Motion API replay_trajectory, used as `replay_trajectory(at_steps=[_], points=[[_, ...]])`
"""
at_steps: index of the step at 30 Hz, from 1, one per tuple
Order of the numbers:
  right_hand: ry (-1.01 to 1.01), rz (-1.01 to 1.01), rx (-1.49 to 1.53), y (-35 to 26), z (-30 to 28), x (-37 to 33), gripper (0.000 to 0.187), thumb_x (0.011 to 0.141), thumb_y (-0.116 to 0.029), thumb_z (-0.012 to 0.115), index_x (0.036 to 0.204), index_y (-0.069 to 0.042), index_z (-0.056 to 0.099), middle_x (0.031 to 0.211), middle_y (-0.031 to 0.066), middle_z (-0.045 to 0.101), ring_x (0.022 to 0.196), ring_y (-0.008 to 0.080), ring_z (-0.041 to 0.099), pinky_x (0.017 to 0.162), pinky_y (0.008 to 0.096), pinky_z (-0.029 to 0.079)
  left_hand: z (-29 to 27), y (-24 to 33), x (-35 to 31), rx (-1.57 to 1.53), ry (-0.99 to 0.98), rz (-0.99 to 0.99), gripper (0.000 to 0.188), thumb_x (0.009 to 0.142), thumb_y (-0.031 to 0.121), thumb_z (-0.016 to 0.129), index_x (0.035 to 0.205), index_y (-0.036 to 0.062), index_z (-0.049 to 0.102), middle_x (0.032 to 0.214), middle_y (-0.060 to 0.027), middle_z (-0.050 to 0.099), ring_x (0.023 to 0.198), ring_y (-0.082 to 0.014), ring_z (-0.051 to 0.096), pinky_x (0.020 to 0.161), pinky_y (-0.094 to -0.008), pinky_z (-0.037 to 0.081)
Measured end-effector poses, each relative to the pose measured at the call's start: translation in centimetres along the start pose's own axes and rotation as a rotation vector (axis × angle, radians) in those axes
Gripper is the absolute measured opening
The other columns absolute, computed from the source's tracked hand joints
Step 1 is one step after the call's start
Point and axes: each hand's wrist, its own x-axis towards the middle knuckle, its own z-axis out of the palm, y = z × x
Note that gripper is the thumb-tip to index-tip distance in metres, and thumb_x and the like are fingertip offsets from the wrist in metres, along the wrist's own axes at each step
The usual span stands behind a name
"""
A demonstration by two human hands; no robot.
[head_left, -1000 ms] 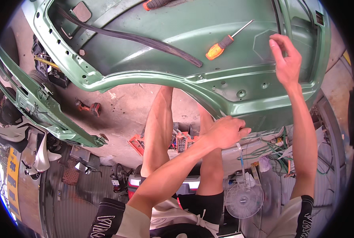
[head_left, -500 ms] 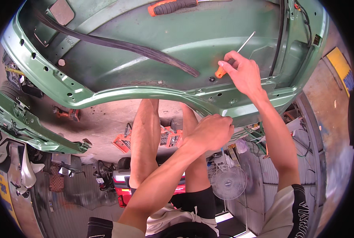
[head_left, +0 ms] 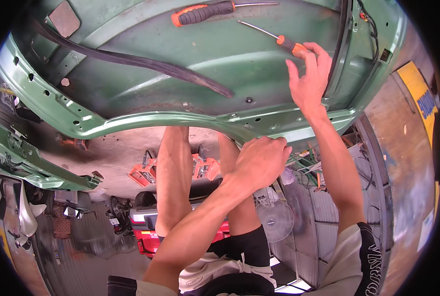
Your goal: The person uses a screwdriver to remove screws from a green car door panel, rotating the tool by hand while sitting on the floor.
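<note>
My right hand is over the green vehicle panel, thumb stretched away from the fingers. Its fingertips touch the handle end of a small orange-and-black screwdriver, whose metal shaft points to the upper left; the thumb is off the handle. A larger screwdriver with a dark grey and orange grip lies farther away on the panel. Closed, with its fingers curled under, my left hand is at the panel's near edge; what it holds, if anything, is hidden. A small dark round piece sits between the hands on the panel.
A long black rubber strip lies across the panel. Another green body part stands at the left. Below are an open orange toolbox, a fan and a red-and-grey item by my legs.
My right hand has moved up and opened from its grip on the small screwdriver, whose shaft has turned from upper right to upper left. My left hand stays closed at the edge.
</note>
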Motion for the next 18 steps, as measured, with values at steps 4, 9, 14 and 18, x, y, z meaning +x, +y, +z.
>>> replay_trajectory(at_steps=[4,9,14,18], points=[[-0.613,-0.256,0.399,-1.1,-0.6,-1.0,0.019,0.084,-0.002,0.072,0.101,-0.006,0.064,0.107,0.0113,0.068,0.093,0.0328,0.063,0.078,0.0445,0.049,-0.1,0.4,-0.5,-0.034,-0.025,0.037,0.033,0.101,0.024,0.051,0.089,-0.0028,0.066,0.078,-0.0236,0.068,0.080,-0.0409,0.068,0.078,-0.0524,0.052],[-1.703,-0.088,0.391,-2.5,3.5,1.7,0.032,0.100,-0.022,0.056,0.129,-0.018,0.068,0.120,0.0126,0.070,0.111,0.0322,0.064,0.095,0.0453,0.048,0.8,0.5,-1.0,0.003,-0.061,0.073,0.032,0.099,0.024,0.054,0.087,-0.0024,0.067,0.077,-0.0223,0.068,0.079,-0.0388,0.070,0.077,-0.0502,0.054],[-1.846,-0.222,0.205,-3.8,5.3,1.3,0.034,0.099,-0.024,0.056,0.131,-0.016,0.066,0.119,0.0144,0.071,0.111,0.0341,0.065,0.099,0.0433,0.048,0.5,0.3,-1.2,-0.041,-0.047,0.076,0.033,0.099,0.026,0.054,0.086,-0.0025,0.065,0.080,-0.0222,0.068,0.082,-0.0414,0.068,0.078,-0.0526,0.052],[-1.852,-0.156,0.268,-3.8,5.5,0.6,0.036,0.100,-0.028,0.055,0.133,-0.018,0.065,0.127,0.0112,0.068,0.118,0.0318,0.061,0.102,0.0416,0.046,-0.4,-0.1,-1.5,-0.044,-0.005,0.049,0.033,0.100,0.026,0.053,0.088,-0.0022,0.065,0.080,-0.0220,0.068,0.082,-0.0419,0.068,0.079,-0.0534,0.051]])
